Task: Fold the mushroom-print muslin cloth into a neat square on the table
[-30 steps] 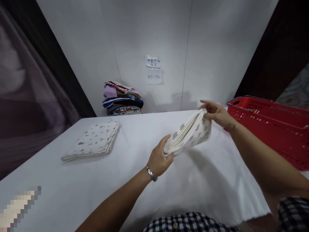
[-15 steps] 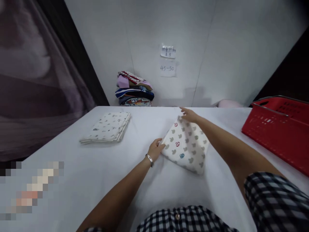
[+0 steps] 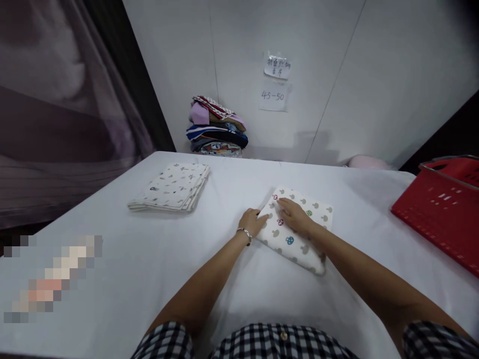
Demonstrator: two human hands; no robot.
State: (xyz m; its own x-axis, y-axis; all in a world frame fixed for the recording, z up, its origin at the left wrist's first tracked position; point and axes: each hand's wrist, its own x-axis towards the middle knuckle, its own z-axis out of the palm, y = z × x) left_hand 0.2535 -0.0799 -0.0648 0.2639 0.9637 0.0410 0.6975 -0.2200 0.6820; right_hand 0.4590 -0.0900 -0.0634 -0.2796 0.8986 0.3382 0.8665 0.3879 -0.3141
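White cloth covers the table [image 3: 149, 279] in front of us, and nearest of all the checked shirt [image 3: 262, 344] fills the bottom edge of the view. From there both bare forearms run forward to the fingers.

Our left hand [image 3: 253, 221], with a metal bracelet [image 3: 245, 232] at the wrist, lies with its fingers loosely bent and their tips against the near left edge of the folded patterned cloth [image 3: 286, 242]. We cannot tell whether they pinch that edge or only touch it. Our right hand [image 3: 295, 215] lies palm down on top of the same cloth, fingers stretched out almost flat and close together, gripping nothing. The cloth itself lies flat on the table under and just right of the fingertips, a white square with small grey, red, blue and green shapes, one corner pointing back toward us.

Left of the fingers and a little beyond them, well apart, a second folded cloth [image 3: 172, 187] with a finer print lies on the table. Far right of them the red basket [image 3: 441, 209] stands at the table's edge. Beyond the fingers, against the pale wall, sits a stack of coloured fabrics [image 3: 217, 129], and above it two paper notes [image 3: 275, 80], the lower one reading 45-50. A sheer curtain [image 3: 56, 99] hangs far off to the left.
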